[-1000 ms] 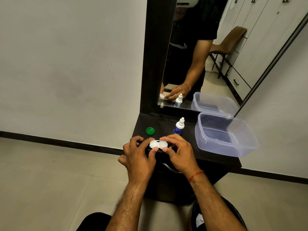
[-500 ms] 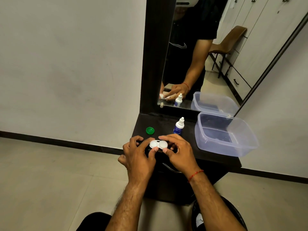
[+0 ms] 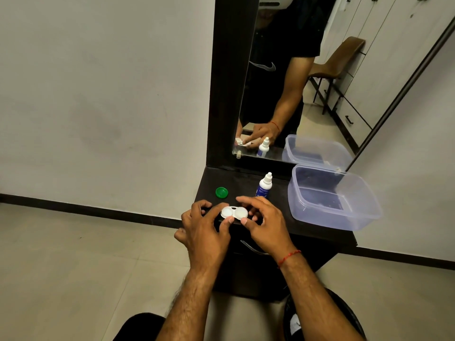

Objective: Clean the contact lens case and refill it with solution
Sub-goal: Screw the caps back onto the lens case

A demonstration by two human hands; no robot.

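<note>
Head view, looking down over both forearms.

- Contact lens case (image 3: 234, 212): white, twin round wells, held level between the two hands just above the near edge of the dark counter (image 3: 246, 178).
- Left hand (image 3: 204, 230): thumb tip pressed on the near rim of the left well, other fingers curled round the far side. Clamped on the case.
- Right hand (image 3: 266, 225): thumb tip on the near rim of the right well, index finger arched over the far side. Also pinching the case.
- Green cap (image 3: 221, 192): lies flat just beyond the left knuckles, apart from the case. Cannot tell whether either well has a lid on.
- Solution bottle (image 3: 264, 187): upright just beyond the right index finger, white nozzle capped.
- Clear plastic tub (image 3: 369, 217): well to the outside of the right fingers.

Step in hand, as I judge it: working on a well or lid while steadying the case. To do it well, let one hand anchor the body by its rims and the other do the turning. Keep fingertips off the inside of the wells and hold the case level over the counter.

Writing: bottle has a blue label with pale print, too small to read. A white swoosh mark shows on the black shirt (image 3: 283, 45) in the mirror (image 3: 369, 70); no lettering legible.
</note>
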